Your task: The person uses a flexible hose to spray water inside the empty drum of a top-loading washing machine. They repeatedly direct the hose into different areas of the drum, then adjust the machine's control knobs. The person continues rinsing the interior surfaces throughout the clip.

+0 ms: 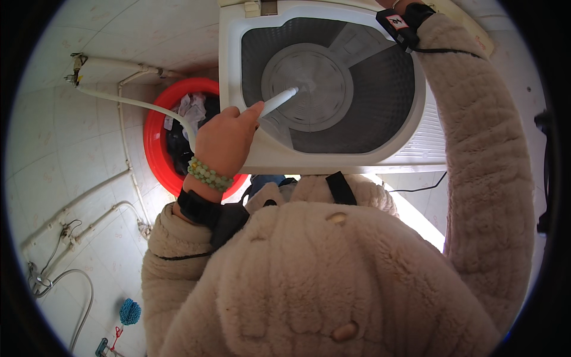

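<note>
The left hand [229,137] is closed around a white hose [278,103], with the index finger laid along it. The end of the hose is above the tub [380,98] of the washing machine [333,160], pointing to the round plate [333,110] at the bottom. Water probably comes out there, but the bright spot is not clear enough to be sure.

The right hand [405,5] is at the upper edge, near the far corner of the machine, mostly cut off; I am not able to say if it grips something.

For doing this well, I think the tip should point down and inside the rim, with a firm grip, and the hose should bend softly from the tap [75,70], without pulling, over the red basin [154,140] of clothes [176,143].
</note>
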The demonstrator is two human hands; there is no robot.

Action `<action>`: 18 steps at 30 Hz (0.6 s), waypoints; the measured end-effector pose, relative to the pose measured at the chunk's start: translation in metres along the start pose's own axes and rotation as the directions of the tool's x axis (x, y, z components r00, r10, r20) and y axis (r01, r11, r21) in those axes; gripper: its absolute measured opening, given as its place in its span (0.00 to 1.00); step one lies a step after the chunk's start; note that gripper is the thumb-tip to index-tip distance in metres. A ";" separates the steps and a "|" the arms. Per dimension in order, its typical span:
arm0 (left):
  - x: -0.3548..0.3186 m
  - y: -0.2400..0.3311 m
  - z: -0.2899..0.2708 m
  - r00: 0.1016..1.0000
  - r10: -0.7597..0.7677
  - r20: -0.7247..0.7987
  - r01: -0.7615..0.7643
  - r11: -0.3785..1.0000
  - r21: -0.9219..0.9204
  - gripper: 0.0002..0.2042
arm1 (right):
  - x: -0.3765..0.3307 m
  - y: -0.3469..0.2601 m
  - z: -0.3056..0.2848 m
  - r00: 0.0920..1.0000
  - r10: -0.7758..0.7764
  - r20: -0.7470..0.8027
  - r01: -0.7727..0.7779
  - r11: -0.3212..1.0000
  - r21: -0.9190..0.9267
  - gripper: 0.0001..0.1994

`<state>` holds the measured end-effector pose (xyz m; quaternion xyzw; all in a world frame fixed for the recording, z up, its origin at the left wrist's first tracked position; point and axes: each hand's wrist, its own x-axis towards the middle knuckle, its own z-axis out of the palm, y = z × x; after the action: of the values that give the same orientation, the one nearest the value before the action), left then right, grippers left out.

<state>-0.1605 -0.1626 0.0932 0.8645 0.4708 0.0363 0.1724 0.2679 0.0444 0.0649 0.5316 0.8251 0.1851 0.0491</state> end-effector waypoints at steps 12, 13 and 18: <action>0.002 0.005 0.002 0.999 -0.025 -0.047 0.024 0.999 -0.021 0.18 | -0.008 -0.004 0.003 1.000 -0.001 0.018 0.002 0.999 -0.046 0.05; 0.002 0.004 0.003 0.998 -0.023 -0.055 0.020 0.999 -0.045 0.18 | -0.006 -0.011 0.004 0.975 0.201 0.099 -0.201 0.980 -0.003 0.16; 0.005 0.002 0.002 0.997 -0.027 -0.073 0.020 0.996 -0.091 0.17 | -0.022 -0.017 -0.018 0.967 0.255 -0.012 -0.250 0.958 0.143 0.16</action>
<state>-0.1555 -0.1603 0.0913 0.8483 0.4848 0.0874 0.1942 0.2576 0.0134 0.0728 0.6318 0.7620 0.1395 -0.0251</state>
